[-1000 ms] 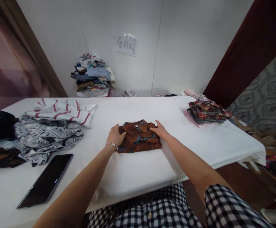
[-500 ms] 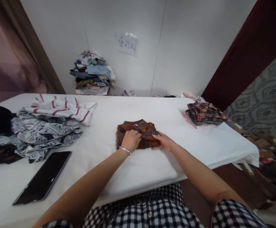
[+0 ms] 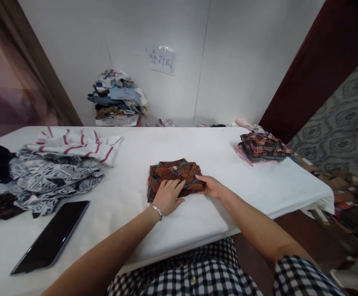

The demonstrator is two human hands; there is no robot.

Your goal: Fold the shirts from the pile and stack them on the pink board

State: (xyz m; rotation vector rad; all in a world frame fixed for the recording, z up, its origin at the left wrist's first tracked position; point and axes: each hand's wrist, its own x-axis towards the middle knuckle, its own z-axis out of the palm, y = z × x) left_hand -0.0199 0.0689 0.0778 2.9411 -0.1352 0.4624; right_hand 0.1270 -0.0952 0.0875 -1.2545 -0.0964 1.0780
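Observation:
A folded brown patterned shirt (image 3: 173,172) lies in the middle of the white table (image 3: 197,218). My left hand (image 3: 167,196) rests flat on its near edge, fingers stretched out over the cloth, a bracelet at the wrist. My right hand (image 3: 210,186) is at the shirt's right near corner, fingers curled onto the cloth edge and seemingly gripping it.
A dark tablet (image 3: 49,236) lies near the left front. Loose clothes are heaped at the left: a black-and-white print (image 3: 52,179) and a red-striped white one (image 3: 77,144). A stack of folded plaid shirts (image 3: 263,147) sits at the right. Another clothes pile (image 3: 117,98) stands by the wall.
My left hand slid from the shirt's left side to on top, then back to its near edge and flattened. My right hand moved from the collar area to the near right corner.

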